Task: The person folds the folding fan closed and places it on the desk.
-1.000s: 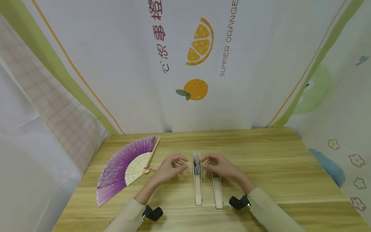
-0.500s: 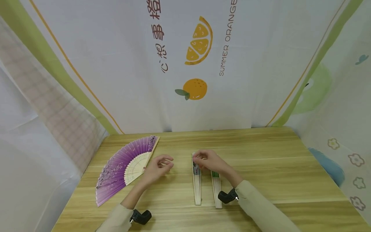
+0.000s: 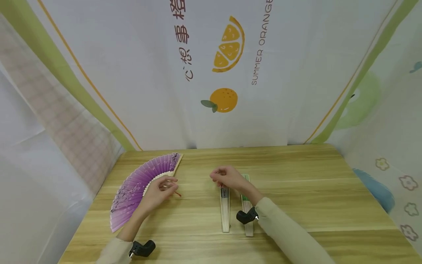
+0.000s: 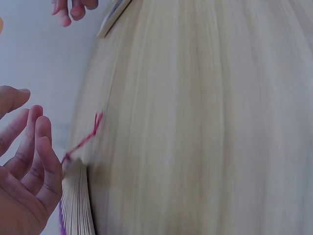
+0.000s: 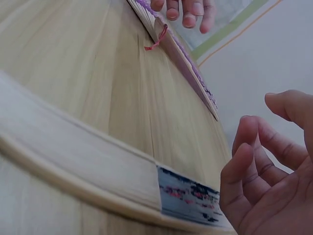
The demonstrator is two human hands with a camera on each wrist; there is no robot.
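A purple folding fan (image 3: 132, 196) lies spread on the table at the left, its pale ribs partly behind my left hand (image 3: 156, 194). That hand hovers over the fan, fingers loosely bent around nothing, beside the red cord (image 4: 84, 140) seen in the left wrist view. Near the middle lies a folded fan with a grey patterned end (image 3: 225, 212); my right hand (image 3: 229, 178) is above its far end and hides it. In the right wrist view the right fingers (image 5: 237, 171) are loosely curled and hold nothing. To its right is a green-ended folded fan (image 3: 245, 198), partly covered by the wrist camera.
The wooden table (image 3: 296, 190) ends at a printed white curtain (image 3: 158, 110) behind. More cloth hangs at the left and right sides. A black camera (image 3: 142, 248) sits on the left wrist and another (image 3: 245, 216) on the right.
My left hand has moved left, from near the grey-ended fan to over the purple fan. My right hand has also moved left, across the grey-ended fan's far end. The fans stay put.
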